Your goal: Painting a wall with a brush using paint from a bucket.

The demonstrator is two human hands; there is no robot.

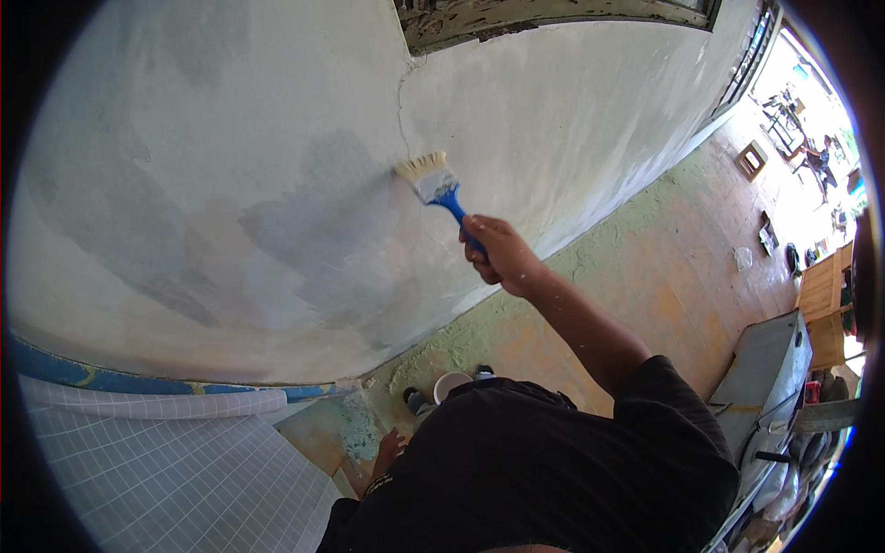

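My right hand [499, 249] is closed around the blue handle of a wide paintbrush [437, 187]. The brush's pale bristles are splayed against the wall [313, 101], just below a thin crack. Uneven grey and whitish patches mark the wall's surface around the brush. Low by my side, my left hand [390, 449] hangs with its fingers apart and nothing seen in them; my black shirt hides part of that arm. A pale bucket [452, 383] stands on the floor by my feet, partly covered by my body.
A worn window frame [553, 23] sits high in the wall. Greenish residue streaks the floor [636, 267] along the wall's foot. A grid-patterned sheet [175, 461] spreads at lower left. On the right stand a grey metal cabinet [770, 355] and wooden furniture [823, 286].
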